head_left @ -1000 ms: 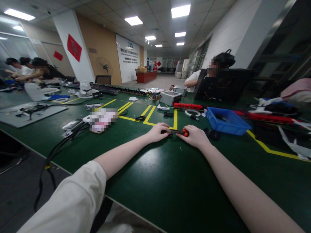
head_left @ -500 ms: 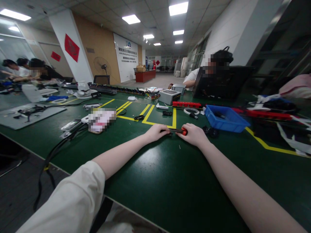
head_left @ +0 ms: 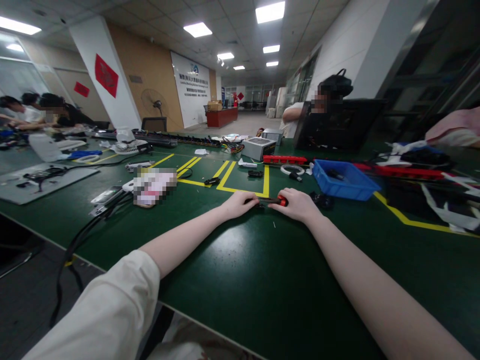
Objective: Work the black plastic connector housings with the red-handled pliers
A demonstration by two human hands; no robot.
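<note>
Red-handled pliers (head_left: 282, 201) are closed in my right hand (head_left: 299, 204), with their dark jaws pointing left toward my other hand. My left hand (head_left: 238, 204) pinches a small black part (head_left: 259, 205), too small and dark to identify. The jaws lie close to that part; whether they grip it cannot be made out. Both hands are low over the green table (head_left: 240, 280). Behind them, a coiled black cable (head_left: 255, 174) lies inside a yellow tape outline, with another black cable piece (head_left: 212, 181) to its left. A thin white scrap (head_left: 274, 224) lies in front.
A blue tray (head_left: 344, 182) stands right of my hands, beside a black cable bundle (head_left: 321, 200) and a white cable coil (head_left: 292, 170). A grey power supply (head_left: 258, 148) sits farther back. A phone (head_left: 154, 187) lies left. Across the table sits a person (head_left: 330, 95).
The whole view has shifted slightly, so things appear a little further left and up. Both hands keep nearly the same pose, still holding the pliers and the small black part.
</note>
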